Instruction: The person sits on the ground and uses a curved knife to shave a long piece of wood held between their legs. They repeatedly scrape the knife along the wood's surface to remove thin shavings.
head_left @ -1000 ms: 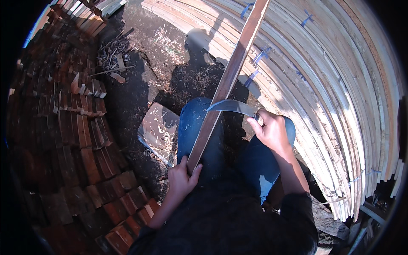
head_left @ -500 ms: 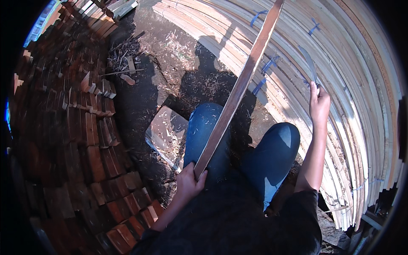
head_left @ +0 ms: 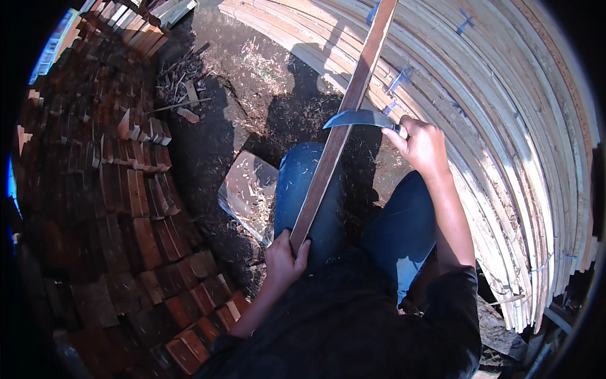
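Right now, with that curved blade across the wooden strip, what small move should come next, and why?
Probably a short stroke of the curved knife along the wooden strip, stopping well short of the left hand: the right hand holds the knife across the strip, the left grips the near end, and pale shavings lie about.

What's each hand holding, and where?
The left hand holds the wooden strip by its near end; the right hand holds the curved knife by its handle.

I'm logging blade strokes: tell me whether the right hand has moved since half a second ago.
Yes: judged against the pale stacked strips, the right hand has moved mostly left.
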Motion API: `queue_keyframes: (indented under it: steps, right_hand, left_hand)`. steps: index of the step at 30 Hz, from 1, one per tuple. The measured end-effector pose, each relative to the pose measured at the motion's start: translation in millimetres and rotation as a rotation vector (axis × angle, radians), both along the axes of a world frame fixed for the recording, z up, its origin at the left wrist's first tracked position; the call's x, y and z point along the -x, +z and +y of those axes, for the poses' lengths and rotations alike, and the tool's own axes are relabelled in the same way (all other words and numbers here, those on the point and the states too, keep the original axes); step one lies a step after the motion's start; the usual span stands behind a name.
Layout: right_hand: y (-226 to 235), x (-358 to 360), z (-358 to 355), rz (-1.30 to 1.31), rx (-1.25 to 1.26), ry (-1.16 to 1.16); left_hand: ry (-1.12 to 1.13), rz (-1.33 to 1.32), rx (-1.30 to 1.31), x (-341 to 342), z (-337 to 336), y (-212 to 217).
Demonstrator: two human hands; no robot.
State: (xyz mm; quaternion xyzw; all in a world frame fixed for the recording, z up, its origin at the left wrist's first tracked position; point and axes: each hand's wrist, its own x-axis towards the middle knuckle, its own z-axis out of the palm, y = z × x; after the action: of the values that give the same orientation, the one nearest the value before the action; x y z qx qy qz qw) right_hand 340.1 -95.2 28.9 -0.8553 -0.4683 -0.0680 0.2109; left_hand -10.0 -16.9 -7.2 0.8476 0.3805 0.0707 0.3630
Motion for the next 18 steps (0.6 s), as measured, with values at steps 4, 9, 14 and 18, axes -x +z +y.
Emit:
queue_keyframes:
  steps: [4, 9, 14, 18]
  right_hand:
    - [1, 4, 2, 0.014, 0.021, -0.023]
    - [-6, -1, -5, -0.09, 0.002, -0.15]
    - [0, -74, -77, 0.152, -0.108, -0.555]
    - [8, 15, -88, 0.209, 0.021, -0.367]
  left_hand:
    - [0.008, -0.035, -0.019, -1, -1, 0]
    - [-0.03, 0.012, 0.001, -4, 1, 2]
    - [0.002, -0.059, -0.084, 3, 3, -3]
    - [-0.003, -0.031, -0.092, 1, 0, 1]
